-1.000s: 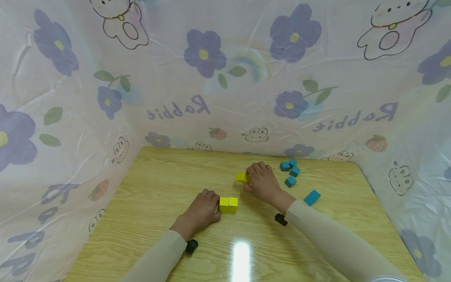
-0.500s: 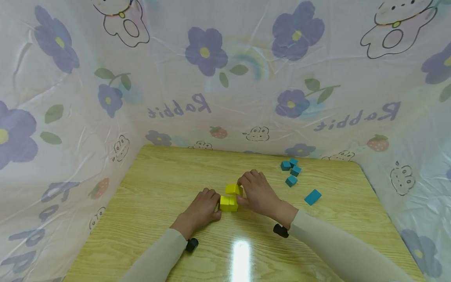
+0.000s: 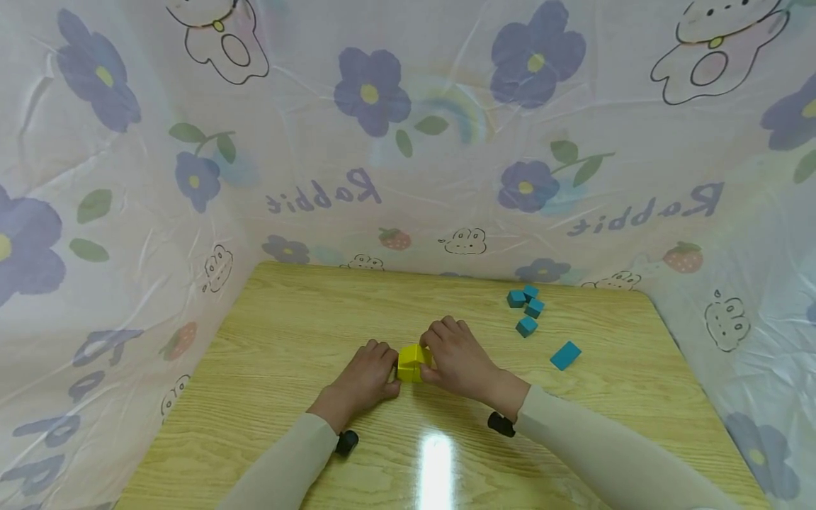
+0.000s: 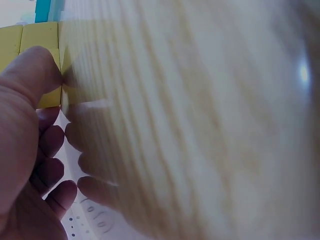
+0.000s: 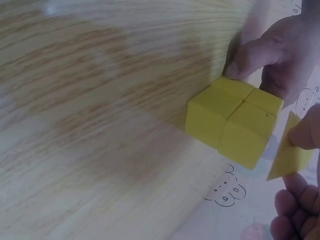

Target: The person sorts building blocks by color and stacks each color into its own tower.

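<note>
Yellow cubes [image 3: 405,374] stand pressed together on the wooden table, their seams plain in the right wrist view. My left hand [image 3: 362,379] grips them from the left, thumb along the near side as the left wrist view shows. With thumb and fingers my right hand [image 3: 457,360] pinches a wedge-shaped yellow block [image 5: 287,156]. In the right wrist view a narrow gap separates this block from the top of the cubes. The right hand covers part of the cubes in the head view.
Several small teal cubes [image 3: 526,326] lie at the back right of the table [image 3: 306,312]. Nearer stands a teal rectangular block [image 3: 565,355]. Patterned cloth [image 3: 408,177] hangs behind the table and along both sides.
My right hand has come left and nearer, carrying the wedge-shaped yellow block from behind the cubes to just over them. My left hand stays in place against the cubes.
</note>
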Tool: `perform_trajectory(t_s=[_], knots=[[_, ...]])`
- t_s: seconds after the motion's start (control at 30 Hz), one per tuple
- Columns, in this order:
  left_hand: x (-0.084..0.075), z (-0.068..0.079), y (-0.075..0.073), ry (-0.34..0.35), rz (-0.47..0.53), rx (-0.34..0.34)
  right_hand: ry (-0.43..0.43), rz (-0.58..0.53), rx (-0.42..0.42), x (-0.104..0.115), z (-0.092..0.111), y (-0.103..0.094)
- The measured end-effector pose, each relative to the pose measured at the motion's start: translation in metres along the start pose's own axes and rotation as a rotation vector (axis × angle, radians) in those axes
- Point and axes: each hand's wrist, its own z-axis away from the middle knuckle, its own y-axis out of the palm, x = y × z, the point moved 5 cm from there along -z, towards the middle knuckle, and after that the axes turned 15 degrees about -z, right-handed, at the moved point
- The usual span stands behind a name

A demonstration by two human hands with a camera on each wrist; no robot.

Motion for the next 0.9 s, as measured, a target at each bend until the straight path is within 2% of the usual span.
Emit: perform_trajectory(t_s=[0.9], knots=[[-0.0014, 0.0007, -0.0019, 0.004, -0.006, -0.023, 0.012, 0.019, 0.036, -0.0006, -0.0006, 0.0097]])
